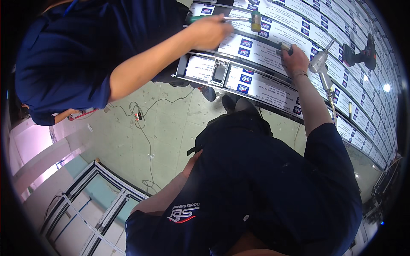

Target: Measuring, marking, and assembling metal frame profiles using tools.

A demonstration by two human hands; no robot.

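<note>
My right hand [295,60] reaches over the film-covered profiles [269,83], its fingers closed around a small dark piece [285,48] whose kind I cannot make out. My left forearm bends back toward my waist, and my left hand [193,163] is mostly hidden against my dark clothing. Across from me, a co-worker's hand [211,32] grips a mallet [256,21] with a yellowish head and a metal shaft, held over the profiles. A rectangular metal fitting [220,72] sits at the near profile's left part.
A silver air tool [318,62] with a hose and a dark cordless drill [361,54] lie on the profiles to the right. Cables [147,128] trail over the pale floor. Framed panels [100,200] stand at the lower left.
</note>
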